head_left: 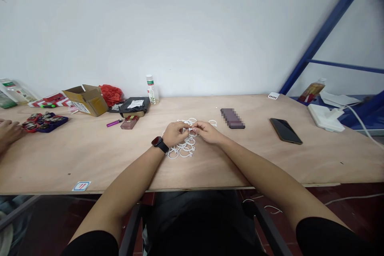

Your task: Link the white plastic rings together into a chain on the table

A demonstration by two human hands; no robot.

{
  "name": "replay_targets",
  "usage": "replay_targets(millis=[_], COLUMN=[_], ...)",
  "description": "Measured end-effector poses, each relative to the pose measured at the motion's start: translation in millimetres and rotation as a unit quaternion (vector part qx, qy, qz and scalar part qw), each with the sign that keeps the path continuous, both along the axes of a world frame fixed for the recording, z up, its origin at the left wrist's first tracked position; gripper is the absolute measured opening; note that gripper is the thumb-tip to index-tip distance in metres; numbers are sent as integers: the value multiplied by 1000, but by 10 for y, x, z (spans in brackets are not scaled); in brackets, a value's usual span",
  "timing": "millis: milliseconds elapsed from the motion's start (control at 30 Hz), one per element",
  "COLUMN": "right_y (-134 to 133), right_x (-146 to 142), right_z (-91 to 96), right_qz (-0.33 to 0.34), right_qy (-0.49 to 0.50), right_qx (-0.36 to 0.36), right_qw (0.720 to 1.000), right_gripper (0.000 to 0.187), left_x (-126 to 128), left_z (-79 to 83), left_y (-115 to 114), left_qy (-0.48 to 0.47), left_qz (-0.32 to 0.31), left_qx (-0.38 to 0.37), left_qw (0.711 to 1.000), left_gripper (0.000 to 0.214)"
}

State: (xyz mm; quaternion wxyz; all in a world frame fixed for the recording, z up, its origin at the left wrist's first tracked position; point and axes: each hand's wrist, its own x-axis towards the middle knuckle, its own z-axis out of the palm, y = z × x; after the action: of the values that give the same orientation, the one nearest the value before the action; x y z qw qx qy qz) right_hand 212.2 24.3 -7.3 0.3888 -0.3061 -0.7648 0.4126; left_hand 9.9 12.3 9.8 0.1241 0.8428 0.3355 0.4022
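Observation:
White curtain rings [185, 154], each with a small eyelet, lie in a loose pile on the wooden table. My left hand [176, 133], with a black watch on its wrist, is over the pile with its fingers closed in a pinch. Its fingertips meet those of my right hand [209, 133], also pinched, at a small white part of a curtain ring [191, 129]. Fingers cover most of that ring. One more ring [213, 123] lies apart, just behind my right hand.
Left of the pile are a cigarette pack [129, 122], a purple lighter [114, 123], a black parcel [135, 106], an open carton [87, 101] and a bottle [152, 90]. Two phones [233, 118] [286, 131] and a power strip [326, 118] lie right. Another person's hand [10, 132] rests far left.

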Motion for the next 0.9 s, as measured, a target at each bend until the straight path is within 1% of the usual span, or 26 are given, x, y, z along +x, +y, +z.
replay_targets(millis=[167,500,633,900], right_y=[10,40,33,3], right_x=[10,20,16,6], right_z=[-6,-51,-38,-11], right_qz=[-11,-12,-16,-26], right_qy=[-10,-15,-15,-55], right_qx=[11,16,12,34], right_qw=[1000,1000,1000,998], right_gripper=[26,25,24,23], left_x=[-4,3,4,18], left_z=[-10,-5,-3,-4], left_y=[-1,-7,-11,-16], left_qy=[-5,8,7,9], left_qz=[-3,9,1,18], left_qx=[8,15,9,7], left_qw=[1000,1000,1000,1000], left_gripper=[21,17,19,20])
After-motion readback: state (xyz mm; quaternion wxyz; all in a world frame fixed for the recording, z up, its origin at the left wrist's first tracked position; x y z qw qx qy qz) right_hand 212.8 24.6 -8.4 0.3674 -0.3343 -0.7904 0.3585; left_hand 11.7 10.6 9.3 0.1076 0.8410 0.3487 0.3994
